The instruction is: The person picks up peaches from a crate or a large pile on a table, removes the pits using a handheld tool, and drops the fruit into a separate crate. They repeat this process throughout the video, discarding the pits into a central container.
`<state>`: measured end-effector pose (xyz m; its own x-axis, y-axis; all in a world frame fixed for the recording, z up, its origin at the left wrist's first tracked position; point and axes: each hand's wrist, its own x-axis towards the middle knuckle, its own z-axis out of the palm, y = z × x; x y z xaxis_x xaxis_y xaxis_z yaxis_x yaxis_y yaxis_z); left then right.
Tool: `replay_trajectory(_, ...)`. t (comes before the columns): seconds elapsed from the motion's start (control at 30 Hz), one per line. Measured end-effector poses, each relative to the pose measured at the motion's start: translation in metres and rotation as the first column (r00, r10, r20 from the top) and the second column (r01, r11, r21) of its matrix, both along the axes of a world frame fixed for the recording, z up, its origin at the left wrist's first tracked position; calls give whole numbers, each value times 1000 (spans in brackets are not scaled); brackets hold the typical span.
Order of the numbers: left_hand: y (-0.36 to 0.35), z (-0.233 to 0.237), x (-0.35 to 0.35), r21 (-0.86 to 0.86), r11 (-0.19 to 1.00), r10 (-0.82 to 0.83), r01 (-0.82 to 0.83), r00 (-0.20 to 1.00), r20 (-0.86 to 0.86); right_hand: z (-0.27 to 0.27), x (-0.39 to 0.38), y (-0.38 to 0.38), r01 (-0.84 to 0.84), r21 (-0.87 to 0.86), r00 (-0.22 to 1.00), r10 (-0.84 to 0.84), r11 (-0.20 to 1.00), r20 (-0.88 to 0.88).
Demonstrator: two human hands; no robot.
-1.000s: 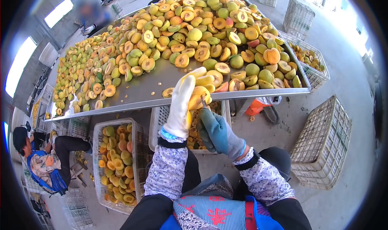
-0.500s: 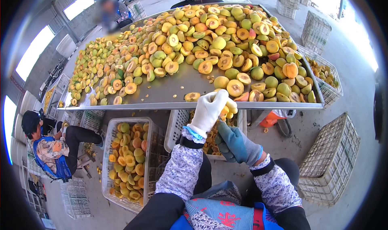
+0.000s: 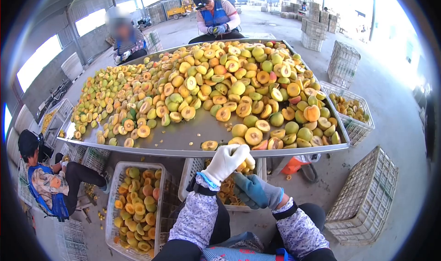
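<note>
My left hand, in a white glove, is closed around a piece of yellow peach at the near edge of the metal table. Just below and to its right, my right hand wears a blue-grey glove with the fingers curled shut; whatever is inside them is hidden. Both hands hover over a white crate holding cut yellow fruit. Whole and halved peaches are heaped on the table, and one cut half lies near my left hand.
A crate of peach halves stands at left, and an upturned basket at right. Another fruit crate sits beyond the table's right side. One person sits across the table, another at far left, a third at near left.
The view has tilted up and shifted, showing more of the person across the table. My hands stay close together over the crate, the left still around the yellow piece.
</note>
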<state>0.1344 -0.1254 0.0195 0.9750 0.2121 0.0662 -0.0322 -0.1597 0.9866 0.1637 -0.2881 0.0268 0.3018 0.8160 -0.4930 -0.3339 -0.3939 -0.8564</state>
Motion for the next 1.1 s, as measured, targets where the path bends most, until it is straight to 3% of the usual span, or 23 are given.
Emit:
replay_trajectory(0.03, -1, -1, -1, 3, 1000, -17, 17, 1000, 16, -2, 1, -2, -9, 30, 997, 12, 999, -79)
replay_trajectory(0.1, -3, -3, -6, -337, 941, 2, 41, 992, 127, -10, 2, -6, -23, 94, 967, 46, 995, -251)
replay_trajectory(0.13, -6, -6, -6, -497, 866, 29, 66, 983, 181, -14, 0, -6, -30, 175, 943, 86, 984, -322)
replay_trajectory(0.17, -11, -13, -4, -705, 687, 79, 176, 946, 314, -16, -2, -6, -32, 255, 914, 131, 966, -384)
replay_trajectory(0.2, -12, -14, -2, -724, 677, 149, 130, 939, 309, -18, -1, -4, -32, 337, 882, 186, 941, -434)
replay_trajectory(0.23, -12, -14, -1, -743, 665, 217, 83, 929, 298, -20, 0, -2, -24, 313, 883, 167, 949, -438)
replay_trajectory(0.3, -9, -17, -1, -796, 605, 327, 17, 906, 268, -19, -7, 5, -28, 215, 988, 59, 976, -142)
replay_trajectory(0.37, 9, -22, -3, -921, 384, 388, 65, 894, 225, -55, -8, 11, 19, 194, 988, -48, 981, 148)
replay_trajectory(0.4, 22, -20, -8, -963, 248, 425, 102, 882, 202, -75, -5, 10, 19, 130, 891, -76, 991, 449)
replay_trajectory(0.47, 51, -11, -28, -966, 249, 558, 71, 805, 203, -94, 1, 3, 87, 10, 450, -48, 996, 892)
replay_trajectory(0.57, 82, -12, -87, -840, 428, 719, -333, 688, 94, -82, 1, 5, 192, -14, 415, -69, 981, 907)
replay_trajectory(0.6, 94, -19, -109, -774, 447, 758, -448, 649, 62, -81, 0, 6, 224, -9, 405, -84, 974, 911)
replay_trajectory(0.67, 113, -36, -164, -625, 372, 853, -686, 518, -60, -81, 4, 6, 252, 169, 317, -246, 953, 916)
replay_trajectory(0.7, 125, -52, -200, -448, 382, 877, -808, 469, -99, -81, 6, 7, 255, 217, 304, -291, 942, 907)
replay_trajectory(0.73, 146, -72, -233, -255, 386, 897, -887, 425, -119, -78, 7, 8, 255, 248, 329, -325, 935, 887)
replay_trajectory(0.77, 175, -107, -270, 92, 413, 910, -906, 407, -73, -73, 5, 9, 233, 244, 333, -313, 941, 890)
replay_trajectory(0.8, 148, -78, -273, 853, 193, 978, -485, 167, -126, -67, 5, 9, 215, 251, 320, -311, 944, 895)
replay_trajectory(0.87, 157, -98, -293, 851, 30, 984, -525, 165, 67, -65, -2, 10, 190, 275, 336, -326, 942, 884)
replay_trajectory(0.9, 162, -99, -283, 777, -53, 962, -628, 177, 209, -65, -6, 10, 181, 287, 341, -333, 941, 879)
replay_trajectory(0.93, 159, -88, -260, 696, -29, 884, -718, 307, 353, -66, -7, 10, 177, 283, 362, -330, 943, 872)
replay_trajectory(0.97, 149, -67, -227, 607, 17, 770, -794, 398, 499, -67, -7, 11, 168, 281, 382, -325, 945, 865)
replay_trajectory(1.0, 128, -38, -184, 495, 179, 754, -850, 442, 486, -68, -7, 13, 162, 284, 397, -326, 945, 858)
replay_trajectory(1.1, 105, 8, -69, 504, 427, 531, -751, 660, 532, -65, -3, 10, 184, 324, 326, -369, 928, 870)
